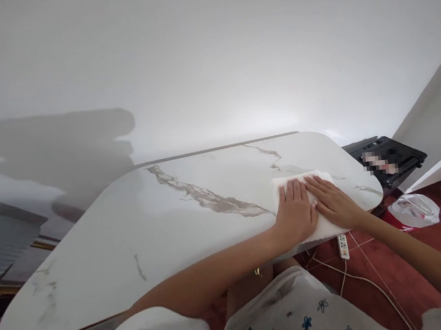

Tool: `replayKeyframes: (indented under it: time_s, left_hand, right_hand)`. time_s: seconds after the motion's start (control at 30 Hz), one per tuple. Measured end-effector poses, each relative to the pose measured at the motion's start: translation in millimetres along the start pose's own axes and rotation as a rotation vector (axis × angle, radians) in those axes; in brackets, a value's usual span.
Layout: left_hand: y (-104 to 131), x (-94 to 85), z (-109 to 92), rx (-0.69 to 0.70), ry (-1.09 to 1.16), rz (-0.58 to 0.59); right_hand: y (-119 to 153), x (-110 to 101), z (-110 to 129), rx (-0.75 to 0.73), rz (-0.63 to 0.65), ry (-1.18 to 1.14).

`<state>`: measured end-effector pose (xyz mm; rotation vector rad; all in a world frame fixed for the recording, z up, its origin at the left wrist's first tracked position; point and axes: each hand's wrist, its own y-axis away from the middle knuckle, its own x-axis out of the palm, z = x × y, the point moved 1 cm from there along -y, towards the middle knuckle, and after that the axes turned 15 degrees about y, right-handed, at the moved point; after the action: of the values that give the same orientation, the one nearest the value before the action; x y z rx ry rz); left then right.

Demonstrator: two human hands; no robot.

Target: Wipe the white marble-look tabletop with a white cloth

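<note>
Resting flat on a cloth (322,224), the left hand (297,210) and right hand (335,204) are unclenched; the cloth lies on the table (132,226).

Nothing legible here, not one word or number! Out to the right of the fingers (296,191), white marks on red at the plastic bag (416,209) are too small to read, while a patch on the black case (411,154) is pixelated.
</note>
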<state>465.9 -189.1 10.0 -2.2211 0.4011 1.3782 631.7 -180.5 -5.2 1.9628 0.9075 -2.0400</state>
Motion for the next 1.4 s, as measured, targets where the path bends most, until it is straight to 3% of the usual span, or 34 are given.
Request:
replayKeyframes:
  time_s: [0.1,0.33,0.47,1.0,1.4]
  left_hand:
    - [-4.3,3.6,-10.2,0.014,0.047,-0.012]
    - [-39.6,17.0,-41.8,0.061,0.094,0.048]
    - [-56.0,23.0,-40.9,0.07,0.105,0.037]
    - [-164.9,20.9,40.0,-0.005,0.03,-0.021]
    - [-223.0,13.2,101.0,-0.064,0.007,-0.063]
  right_hand:
    - [8.1,-1.8,-10.7,-0.006,-0.003,-0.007]
    - [28.3,-5.7,-64.1,-0.005,0.005,-0.007]
    - [23.1,-2.1,-81.8,-0.002,0.008,-0.012]
    - [-113.0,42.3,-143.7,0.016,0.001,-0.031]
    - [-203.8,73.0,-168.3,0.051,-0.001,-0.043]
